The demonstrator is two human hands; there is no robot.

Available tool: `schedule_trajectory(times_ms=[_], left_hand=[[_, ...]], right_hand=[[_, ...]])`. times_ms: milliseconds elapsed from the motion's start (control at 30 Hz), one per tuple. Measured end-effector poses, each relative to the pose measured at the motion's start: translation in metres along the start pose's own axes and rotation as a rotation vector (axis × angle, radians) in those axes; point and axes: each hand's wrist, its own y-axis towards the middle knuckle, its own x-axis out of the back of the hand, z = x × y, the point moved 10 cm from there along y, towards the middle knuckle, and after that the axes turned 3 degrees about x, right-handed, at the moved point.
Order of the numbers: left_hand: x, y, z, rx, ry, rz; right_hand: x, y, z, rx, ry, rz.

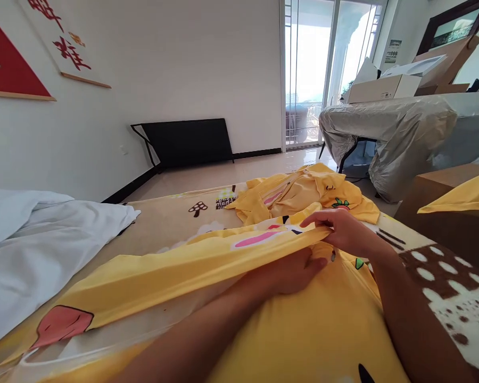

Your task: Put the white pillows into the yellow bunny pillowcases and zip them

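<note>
A yellow duvet cover (151, 271) with cartoon prints, including a pink shape and a red one, stretches across the bed in a long raised fold. My right hand (341, 229) pinches the edge of this fold between thumb and fingers. Just below it, partly under the lifted edge, my left hand (293, 274) is curled at the yellow cloth, its thumb pointing right. Some of the left fingers are hidden. More yellow cloth spreads beneath both forearms. A crumpled yellow heap (303, 191) with a strawberry-like print lies beyond my hands.
Under the cloth is a beige patterned bed sheet (171, 213). White bedding (27, 255) lies at left. A cardboard box (431, 207) stands at right, yellow cloth (467, 192) over it. Behind are a plastic-covered table (387, 117) with boxes and a black panel (187, 141) by the wall.
</note>
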Motion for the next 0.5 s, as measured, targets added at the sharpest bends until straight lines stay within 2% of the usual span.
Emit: schedule_trajectory(times_ms=[67,133,233,367,500], left_hand=[[0.002,-0.003,-0.001,-0.013,0.041,-0.054],[0.004,-0.004,-0.006,-0.05,0.062,-0.086],[0.0,-0.003,-0.013,-0.111,0.06,-0.053],[-0.009,0.002,-0.006,-0.073,0.083,0.082],[-0.006,0.011,-0.01,-0.093,0.076,0.107]], right_hand=[[0.005,-0.002,0.007,0.03,-0.099,-0.04],[0.012,-0.005,0.016,0.043,-0.225,-0.137],[0.018,-0.007,0.025,0.011,-0.315,-0.277],[0.01,-0.002,0.009,-0.092,-0.077,-0.306],[-0.003,0.006,-0.017,-0.146,0.383,-0.26]])
